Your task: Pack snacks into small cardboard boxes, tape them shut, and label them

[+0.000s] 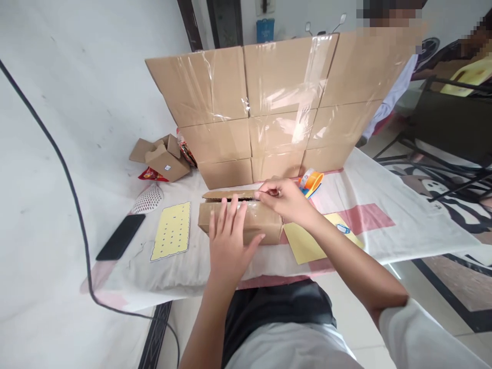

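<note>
A small brown cardboard box [261,223] lies on the cloth-covered table, with shiny tape along its front. Its top flap [230,195] stands slightly raised, leaving a dark gap. Against the front and upper edge of the box, my left hand [229,241] rests with its fingers spread. My right hand [282,197] is closed in a pinch at the flap's right end; its fingertips partly hide what they grip. Just beyond that hand is an orange tape roll [315,179] with something blue under it. Yellow paper [307,243] lies to the box's right.
A tall panel of taped cardboard [280,102] stands behind the box. On the left are a dotted yellow card [171,230], a black phone [121,237], a white perforated object [149,200] and an open carton [167,159]. A person stands behind the panel; a black chair [453,123] is at right.
</note>
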Motion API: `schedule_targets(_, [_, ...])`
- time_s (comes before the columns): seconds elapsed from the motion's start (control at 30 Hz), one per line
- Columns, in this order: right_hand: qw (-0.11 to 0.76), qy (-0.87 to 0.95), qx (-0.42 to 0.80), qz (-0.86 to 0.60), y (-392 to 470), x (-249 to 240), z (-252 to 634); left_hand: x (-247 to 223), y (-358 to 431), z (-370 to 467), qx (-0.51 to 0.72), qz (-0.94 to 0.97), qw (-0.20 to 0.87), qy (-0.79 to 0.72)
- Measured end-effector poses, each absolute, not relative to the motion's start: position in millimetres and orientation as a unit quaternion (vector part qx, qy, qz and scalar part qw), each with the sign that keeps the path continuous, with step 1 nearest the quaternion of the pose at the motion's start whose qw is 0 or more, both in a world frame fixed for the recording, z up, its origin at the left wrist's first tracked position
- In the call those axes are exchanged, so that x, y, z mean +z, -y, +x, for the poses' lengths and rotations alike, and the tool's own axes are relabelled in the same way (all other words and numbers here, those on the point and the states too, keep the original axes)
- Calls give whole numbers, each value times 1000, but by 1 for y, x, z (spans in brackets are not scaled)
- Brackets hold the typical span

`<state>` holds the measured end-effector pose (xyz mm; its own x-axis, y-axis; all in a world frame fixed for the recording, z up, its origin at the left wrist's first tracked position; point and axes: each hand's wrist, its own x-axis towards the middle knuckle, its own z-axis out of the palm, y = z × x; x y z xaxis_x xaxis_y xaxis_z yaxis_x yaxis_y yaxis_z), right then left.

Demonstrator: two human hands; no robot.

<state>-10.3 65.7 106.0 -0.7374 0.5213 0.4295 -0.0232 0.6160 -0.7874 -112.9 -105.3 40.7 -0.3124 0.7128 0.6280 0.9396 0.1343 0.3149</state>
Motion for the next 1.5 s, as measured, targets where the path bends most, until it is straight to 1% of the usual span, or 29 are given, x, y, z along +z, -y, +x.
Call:
schedule_targets(0.07, [309, 847, 408, -147, -71, 99, -23, 41, 96, -122, -270, -588, 169, 744])
schedule_targets(0.13, [300, 858, 390, -150, -76, 92, -30, 38, 90, -125, -241, -595, 173, 747])
schedule_targets(0.3, [271, 896, 301, -180, -82, 82, -30, 28, 90, -120, -242, -591, 206, 742])
schedule_targets(0.53, [201, 933, 193, -229, -80, 85, -32, 26, 93, -115, -245, -584, 191, 750])
schedule_targets(0.6, [207, 924, 145, -288, -87, 90, -38, 26, 93, -115, -244, -583, 191, 751])
schedule_targets(0.67, [225, 903, 123, -346, -99, 94, -42, 27, 94, -115, -238, -585, 191, 751])
schedule_targets(0.77, [282, 881, 119, -360, -116, 93, -29, 30, 93, -118, -228, -590, 191, 750])
schedule_targets(0.83, [338, 867, 132, -340, -122, 85, 1, 32, 93, -119, -233, -599, 199, 740])
schedule_targets(0.9, [367, 848, 168, -344, -125, 69, 48, 33, 94, -115, -272, -619, 233, 699])
schedule_targets(0.97, [355, 823, 197, -398, -124, 48, 103, 30, 94, -101, -349, -642, 262, 630])
schedule_targets(1.0, [338, 809, 205, -436, -122, 37, 130, 27, 92, -90, -386, -657, 256, 595])
schedule_targets(1.07, [297, 783, 233, -494, -118, 12, 177, 16, 85, -63, -416, -700, 192, 548])
schedule_targets(1.1, [283, 773, 251, -509, -115, 0, 195, 9, 78, -48, -397, -730, 143, 538])
schedule_targets(1.17, [263, 756, 280, -530, -110, -19, 220, -10, 60, -19, -314, -782, 55, 536])
schedule_targets(1.23, [253, 748, 286, -543, -106, -31, 230, -29, 39, 4, -221, -810, 0, 544])
schedule_targets(1.33, [245, 771, 257, -529, -106, -36, 230, -48, 17, 21, -152, -811, -48, 562])
schedule_targets(1.5, [188, 813, 203, -512, -118, -35, 217, -53, 10, 23, -136, -795, -90, 585])
